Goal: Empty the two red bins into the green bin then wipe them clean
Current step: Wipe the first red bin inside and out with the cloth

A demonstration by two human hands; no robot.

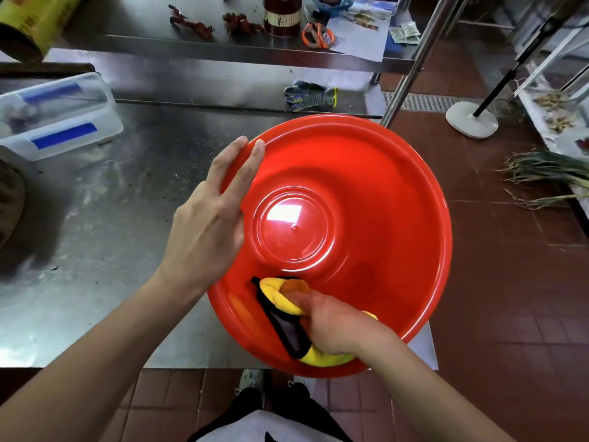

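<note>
Red bin [366, 186] — no legible writing

Red bin [366, 173]; yellow cloth [280, 298], black-edged; blue-yellow patterned glove [310, 94]; orange-handled scissors [317, 35].

Glove [310, 92], scissors [317, 35] and jar [281, 15] on steel shelves.

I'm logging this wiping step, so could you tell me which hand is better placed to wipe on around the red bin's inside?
Right hand: it grips the yellow cloth against the red bin wall; the left hand steadies the rim.
</note>
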